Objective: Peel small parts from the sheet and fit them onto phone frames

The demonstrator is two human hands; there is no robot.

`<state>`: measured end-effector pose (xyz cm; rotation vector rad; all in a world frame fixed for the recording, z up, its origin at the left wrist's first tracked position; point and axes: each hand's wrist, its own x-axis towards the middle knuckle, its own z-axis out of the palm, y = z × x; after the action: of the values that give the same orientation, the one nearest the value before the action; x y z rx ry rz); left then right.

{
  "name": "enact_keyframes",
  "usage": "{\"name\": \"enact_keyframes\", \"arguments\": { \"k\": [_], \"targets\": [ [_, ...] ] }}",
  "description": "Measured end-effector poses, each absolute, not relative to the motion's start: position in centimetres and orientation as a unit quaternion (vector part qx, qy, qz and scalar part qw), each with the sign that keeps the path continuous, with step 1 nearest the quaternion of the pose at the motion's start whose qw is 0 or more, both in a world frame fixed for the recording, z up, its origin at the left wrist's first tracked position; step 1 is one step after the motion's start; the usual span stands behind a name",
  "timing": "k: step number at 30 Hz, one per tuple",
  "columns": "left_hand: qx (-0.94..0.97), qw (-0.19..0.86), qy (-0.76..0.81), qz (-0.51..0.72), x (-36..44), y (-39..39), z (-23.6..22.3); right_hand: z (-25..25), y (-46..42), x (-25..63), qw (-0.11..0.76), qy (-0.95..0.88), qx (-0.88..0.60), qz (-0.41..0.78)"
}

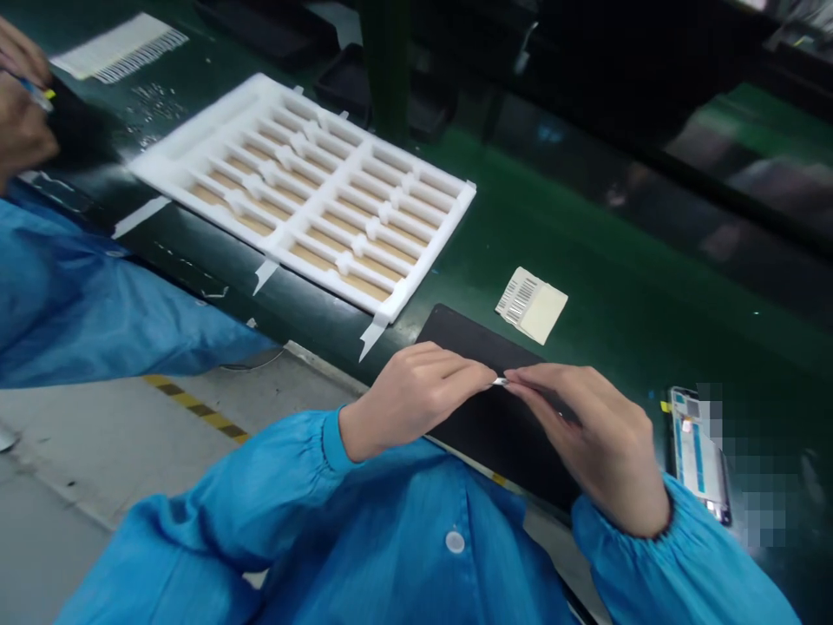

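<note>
Head view of the left hand [423,391] and right hand [605,425] pinching a small white piece [500,381] (its details unclear) between their fingertips, black mat [508,447] beneath them, where light, even pressure should avoid bending it.

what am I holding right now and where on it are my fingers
A small white piece, too small to identify: your left hand pinches one end, your right hand the other.

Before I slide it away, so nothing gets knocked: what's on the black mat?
Over the black mat, the left hand and right hand pinch a small white piece between them; anything beneath the hands is covered.
</note>
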<state>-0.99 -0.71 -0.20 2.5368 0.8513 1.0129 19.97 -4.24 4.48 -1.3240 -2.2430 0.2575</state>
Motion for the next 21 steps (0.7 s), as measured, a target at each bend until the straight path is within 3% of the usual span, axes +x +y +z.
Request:
{"name": "enact_keyframes", "arguments": {
  "k": [6, 15, 21],
  "targets": [
    [0.887, 0.138, 0.297, 0.326, -1.0, -0.7, -0.2, 4.8, -4.2, 20.3, 0.203, -0.860, -0.462, 0.083],
    [0.888, 0.138, 0.286, 0.331, -1.2, -0.8, -0.2, 3.3, -5.1, 20.6, 0.258, -0.851, -0.454, 0.052],
    [0.892, 0.137, 0.278, 0.328, -1.3, -0.6, -0.3, 2.4, -5.5, 21.7, 0.207, -0.889, -0.408, -0.018]
  ]
}}
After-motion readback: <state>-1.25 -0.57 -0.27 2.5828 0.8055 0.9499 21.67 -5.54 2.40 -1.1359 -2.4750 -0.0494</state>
